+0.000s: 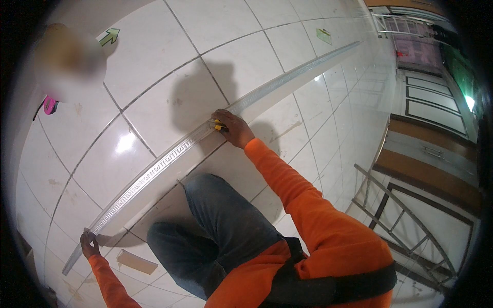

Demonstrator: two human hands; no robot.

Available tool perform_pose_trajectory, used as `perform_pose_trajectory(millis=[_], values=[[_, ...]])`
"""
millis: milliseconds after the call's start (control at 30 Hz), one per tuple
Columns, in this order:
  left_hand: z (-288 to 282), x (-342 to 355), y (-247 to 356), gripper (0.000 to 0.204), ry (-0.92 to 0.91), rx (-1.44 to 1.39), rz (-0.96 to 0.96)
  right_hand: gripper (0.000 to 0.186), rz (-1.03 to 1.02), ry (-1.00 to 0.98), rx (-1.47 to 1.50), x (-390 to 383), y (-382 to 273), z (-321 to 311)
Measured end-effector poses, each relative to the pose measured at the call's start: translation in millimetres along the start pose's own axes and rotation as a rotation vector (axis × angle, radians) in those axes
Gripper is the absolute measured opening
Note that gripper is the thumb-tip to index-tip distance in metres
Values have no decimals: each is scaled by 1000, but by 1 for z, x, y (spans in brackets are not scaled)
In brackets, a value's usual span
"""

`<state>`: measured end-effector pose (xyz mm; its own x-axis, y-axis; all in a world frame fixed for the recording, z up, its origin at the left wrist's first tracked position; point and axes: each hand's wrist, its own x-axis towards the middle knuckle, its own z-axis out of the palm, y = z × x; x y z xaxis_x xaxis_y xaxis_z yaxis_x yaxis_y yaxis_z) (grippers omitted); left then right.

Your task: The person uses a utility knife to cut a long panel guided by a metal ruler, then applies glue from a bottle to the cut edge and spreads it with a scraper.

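A long, narrow silver moulding strip (164,159) with a raised key pattern runs diagonally over white floor tiles, from lower left to upper right. My left hand (90,244) is closed on it near its lower-left end, fingers pinching the edge. Around the strip's middle rests my right hand (232,127), its fingers wrapped about a small yellow-and-black hand tool (220,125). Most of that tool is hidden, so its kind cannot be told. The right fingertips touch the strip or lie just over it. My bent knees in jeans are close beside the strip.
A pink tape measure (50,105) lies at the left; a green arrow-shaped piece (109,37) is beyond it. A beige offcut (136,262) lies near my left forearm. A green-and-white card (323,36) is at the far side. At right, a metal ladder (400,226) stands near brown-and-white panels (431,154).
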<state>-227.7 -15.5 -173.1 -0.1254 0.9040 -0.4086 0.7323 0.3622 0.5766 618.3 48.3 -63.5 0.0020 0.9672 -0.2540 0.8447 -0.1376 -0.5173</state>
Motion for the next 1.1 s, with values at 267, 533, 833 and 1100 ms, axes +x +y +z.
perform_pose_trajectory(millis=[267, 533, 833, 1100], values=[[-4, -6, 29, 57, 2, 466, 239, 51, 63, -10, 67, 0, -3, -1], [-1, 3, 29, 55, 52, -445, -338, 46, 67, 9, 42, 0, -7, 0], [2, -2, 30, 60, -35, 234, 88, 44, 20, 14, 30, -2, -3, 4], [-1, -4, 49, 62, -23, 550, 348, 46, 22, -4, 14, -3, -6, 1]])
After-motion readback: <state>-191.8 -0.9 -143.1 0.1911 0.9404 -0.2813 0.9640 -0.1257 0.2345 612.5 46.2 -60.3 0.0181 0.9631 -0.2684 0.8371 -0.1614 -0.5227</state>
